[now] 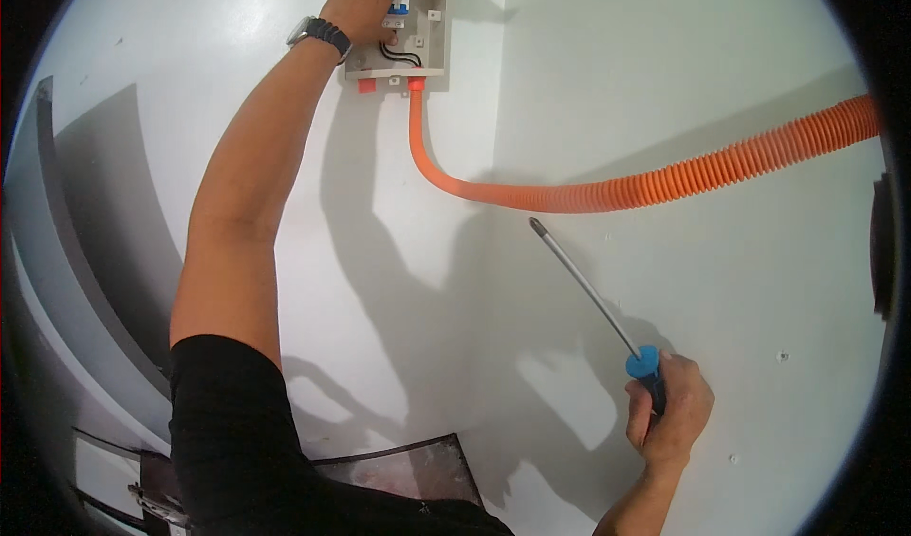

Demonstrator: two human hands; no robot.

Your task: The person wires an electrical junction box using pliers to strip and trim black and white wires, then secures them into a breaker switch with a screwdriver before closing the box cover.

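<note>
An open, pale electrical box (436,47) is fixed on the wall at the top of the view. Inside it sits a white circuit breaker (402,3) with blue switches, and black wires (400,58) loop below it. My left hand (363,7), with a dark-strapped watch at the wrist, reaches into the box. Its fingers and thumb curl around the breaker and hide part of it. Lower right, my right hand (678,405) grips a screwdriver (590,291) by its blue and black handle. The metal shaft points up and left, its tip away from the box.
From the underside of the box an orange corrugated conduit (607,195) curves down, then runs right along the wall. A dark object (883,247) stands at the right edge. A grey curved panel (85,289) is at the left. Shadows fall across the white walls.
</note>
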